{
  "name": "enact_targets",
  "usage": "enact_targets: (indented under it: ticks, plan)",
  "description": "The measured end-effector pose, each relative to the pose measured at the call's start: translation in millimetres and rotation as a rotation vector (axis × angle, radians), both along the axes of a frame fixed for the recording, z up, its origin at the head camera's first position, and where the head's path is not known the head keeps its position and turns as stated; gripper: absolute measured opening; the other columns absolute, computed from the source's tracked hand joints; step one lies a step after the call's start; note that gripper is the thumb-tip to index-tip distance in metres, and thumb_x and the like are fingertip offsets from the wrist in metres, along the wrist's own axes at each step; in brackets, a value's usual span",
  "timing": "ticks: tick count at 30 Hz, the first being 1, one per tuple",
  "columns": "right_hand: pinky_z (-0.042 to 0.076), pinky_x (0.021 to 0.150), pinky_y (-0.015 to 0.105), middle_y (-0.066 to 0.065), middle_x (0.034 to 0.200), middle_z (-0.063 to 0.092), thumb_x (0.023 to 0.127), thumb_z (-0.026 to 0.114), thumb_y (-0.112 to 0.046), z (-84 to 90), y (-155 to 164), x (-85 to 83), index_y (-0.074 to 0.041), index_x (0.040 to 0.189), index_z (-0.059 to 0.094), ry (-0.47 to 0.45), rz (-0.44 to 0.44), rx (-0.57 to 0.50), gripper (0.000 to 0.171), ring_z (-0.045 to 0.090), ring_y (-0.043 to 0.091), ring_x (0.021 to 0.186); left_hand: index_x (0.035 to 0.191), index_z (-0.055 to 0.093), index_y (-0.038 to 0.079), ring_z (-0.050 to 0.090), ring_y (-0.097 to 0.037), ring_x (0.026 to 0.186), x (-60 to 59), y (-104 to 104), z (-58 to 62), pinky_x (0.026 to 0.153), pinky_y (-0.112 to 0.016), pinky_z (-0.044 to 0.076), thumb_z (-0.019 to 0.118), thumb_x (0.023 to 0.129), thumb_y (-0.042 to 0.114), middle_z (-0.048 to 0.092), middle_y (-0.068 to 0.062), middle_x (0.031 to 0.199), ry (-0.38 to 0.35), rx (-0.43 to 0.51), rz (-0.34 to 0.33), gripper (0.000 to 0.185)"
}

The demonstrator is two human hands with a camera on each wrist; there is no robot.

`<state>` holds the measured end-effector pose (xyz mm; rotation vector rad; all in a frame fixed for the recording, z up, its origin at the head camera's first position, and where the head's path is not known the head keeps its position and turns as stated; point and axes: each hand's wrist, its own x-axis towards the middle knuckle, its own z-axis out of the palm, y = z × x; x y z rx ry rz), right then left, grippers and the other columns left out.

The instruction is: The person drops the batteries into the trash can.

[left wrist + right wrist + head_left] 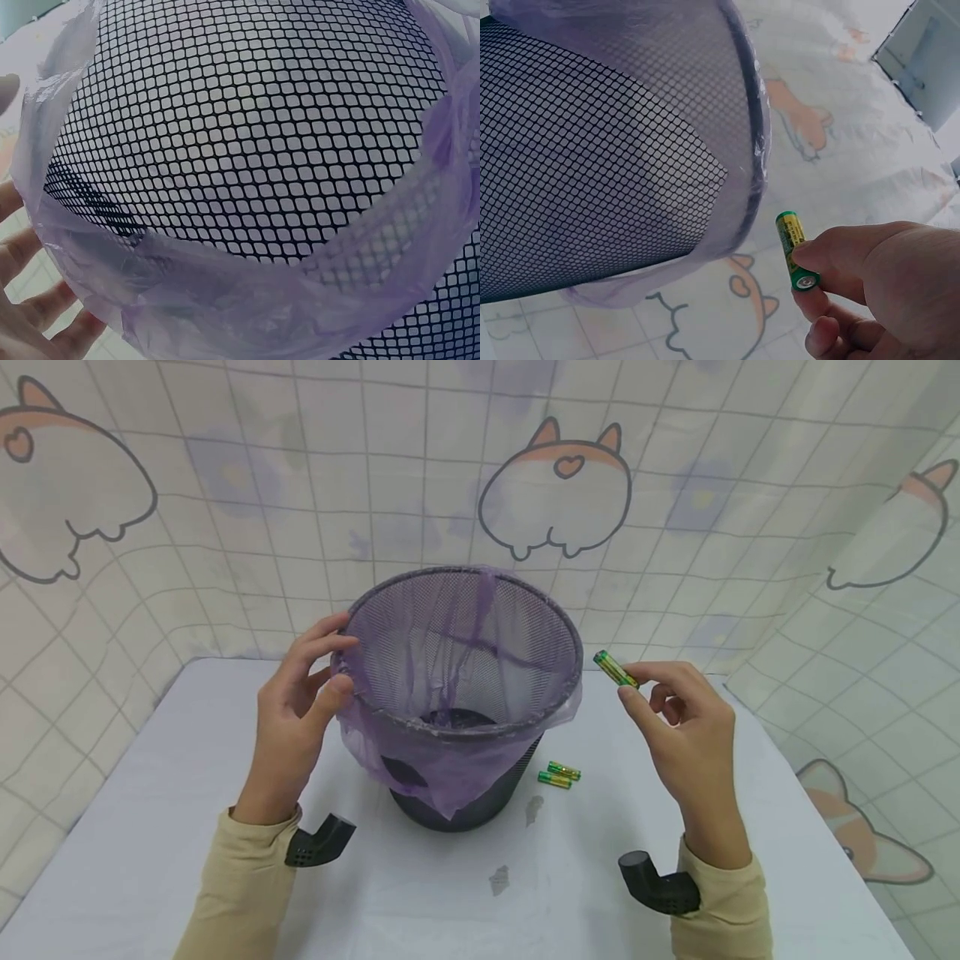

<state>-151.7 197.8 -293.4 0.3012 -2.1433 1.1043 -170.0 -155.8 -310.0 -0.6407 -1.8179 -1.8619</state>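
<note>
One battery point(616, 668) | right hand point(686, 735) pinches lower end | tilted up-left toward bin point(525, 610)

Mesh, film and foil
The bin point(480, 802) is matt black metal mesh, lined with a thin, crinkled, translucent purple plastic bag point(450, 752); the battery point(616, 669) wears glossy green wrap; the tabletop point(150, 860) is smooth white.

The mesh bin point(465, 693) is viewed from above at mid-frame by the head camera; its wall is shared, close-up, by both wrist views
</note>
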Motion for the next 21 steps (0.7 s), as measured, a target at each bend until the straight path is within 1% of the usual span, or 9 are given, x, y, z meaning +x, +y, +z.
enact_targets:
  ticks: [3, 10, 16, 21]
  plan:
    - [0.032, 0.061, 0.017, -0.013, 0.09, 0.059, 0.082, 0.071, 0.001, 1.4, -2, -0.3, -0.009, 0.105, 0.073, 0.011, 0.005, 0.007, 0.025, 0.045, 0.004, 0.073, 0.125, 0.058, -0.004, 0.038, -0.026, 0.139, -0.9, 0, -1.6, 0.106, -0.028, 0.037, 0.058, 0.094, 0.008, 0.045, -0.015, 0.147, -0.005, 0.008, -0.011, 0.033]
    - [0.033, 0.061, 0.016, -0.014, 0.091, 0.059, 0.082, 0.071, 0.001, 5.7, -7, -0.8, -0.007, 0.105, 0.073, 0.026, 0.035, 0.009, 0.024, 0.045, 0.004, 0.073, 0.125, 0.058, -0.001, 0.035, -0.023, 0.141, -2.8, -1, -4.0, 0.102, -0.03, 0.035, 0.059, 0.091, 0.005, 0.043, -0.007, 0.149, -0.04, -0.025, -0.008, 0.034]
    - [0.033, 0.061, 0.015, -0.012, 0.091, 0.06, 0.082, 0.071, 0.001, 8.6, -11, -1.3, -0.006, 0.104, 0.073, 0.03, 0.065, 0.002, 0.023, 0.045, 0.005, 0.073, 0.125, 0.058, 0.0, 0.034, -0.023, 0.142, -1.8, 0, -3.1, 0.1, -0.025, 0.039, 0.058, 0.091, 0.003, 0.04, -0.007, 0.151, -0.025, -0.019, -0.022, 0.035]
    - [0.033, 0.061, 0.016, -0.011, 0.092, 0.06, 0.082, 0.071, 0.001, 10.8, -14, -1.7, -0.006, 0.104, 0.073, 0.03, 0.078, 0.004, 0.023, 0.045, 0.006, 0.073, 0.124, 0.058, -0.001, 0.033, -0.023, 0.142, -2.4, 1, -4.1, 0.099, -0.026, 0.039, 0.06, 0.09, 0.001, 0.041, -0.009, 0.151, -0.025, -0.014, -0.022, 0.035]
